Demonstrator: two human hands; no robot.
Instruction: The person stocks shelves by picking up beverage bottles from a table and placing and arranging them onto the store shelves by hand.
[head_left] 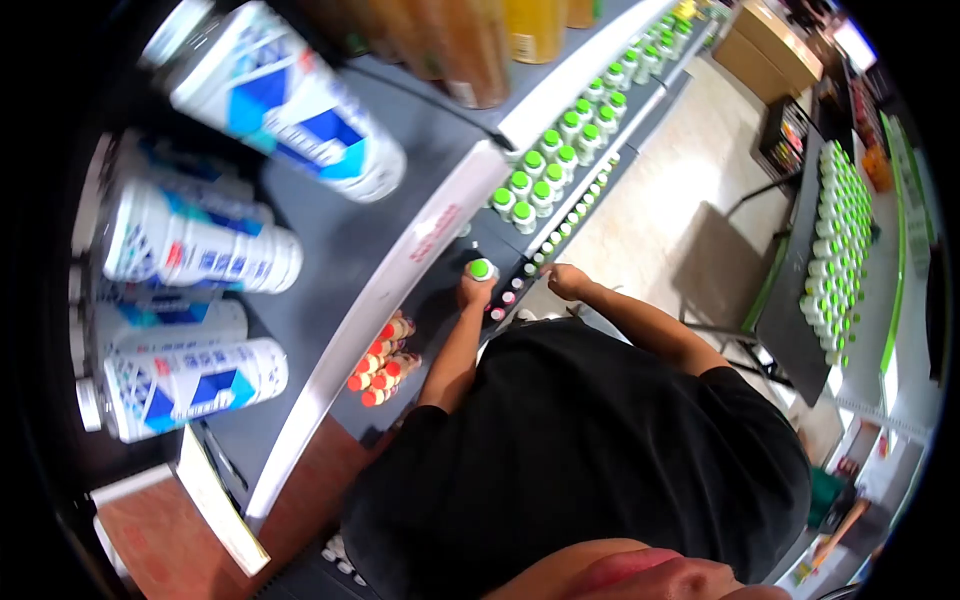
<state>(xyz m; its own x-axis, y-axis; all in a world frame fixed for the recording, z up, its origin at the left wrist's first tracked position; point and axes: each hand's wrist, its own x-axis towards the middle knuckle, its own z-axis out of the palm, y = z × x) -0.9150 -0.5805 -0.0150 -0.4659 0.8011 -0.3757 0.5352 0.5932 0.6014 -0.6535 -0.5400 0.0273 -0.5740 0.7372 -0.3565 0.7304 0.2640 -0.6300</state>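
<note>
In the head view, my left hand (475, 292) is wrapped round a bottle with a bright green cap (481, 269), over the dark lower shelf. My right hand (567, 284) is closed, its fingers curled beside the front row of small-capped bottles (553, 238) along the shelf edge. Whether anything is inside those right fingers is hidden. Just above the left hand, rows of green-capped bottles (543, 195) stand on the shelf. A group of bottles with red-orange caps (381, 375) sits to the left of my left forearm.
A higher shelf with a white front edge (400, 260) carries large white-and-blue bottles (205, 238) close on the left. On the right, a dark table (790, 310) bears many green-capped bottles (835, 245). A cardboard box (765, 52) stands on the pale floor (668, 190) beyond.
</note>
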